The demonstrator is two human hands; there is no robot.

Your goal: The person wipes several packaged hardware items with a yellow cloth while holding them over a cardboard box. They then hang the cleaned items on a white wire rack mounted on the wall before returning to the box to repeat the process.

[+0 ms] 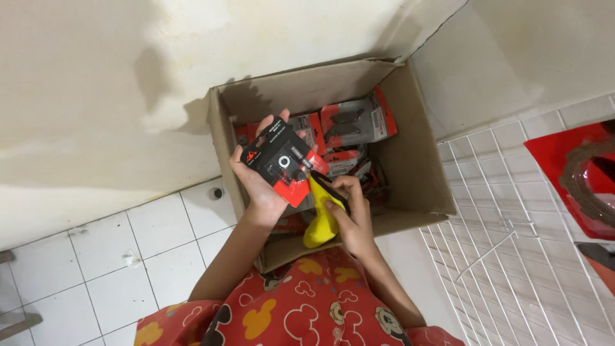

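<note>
My left hand holds a small black-and-red blister package with a round metal part showing, raised over an open cardboard box. My right hand grips a yellow-handled cutter, its dark tip touching the package's lower edge. Inside the box lie several similar red, black and clear packages.
The box stands on white floor tiles against a stained white wall. A white wire grid panel lies to the right, with a red package showing a ring-shaped part at the far right. My red patterned garment fills the bottom.
</note>
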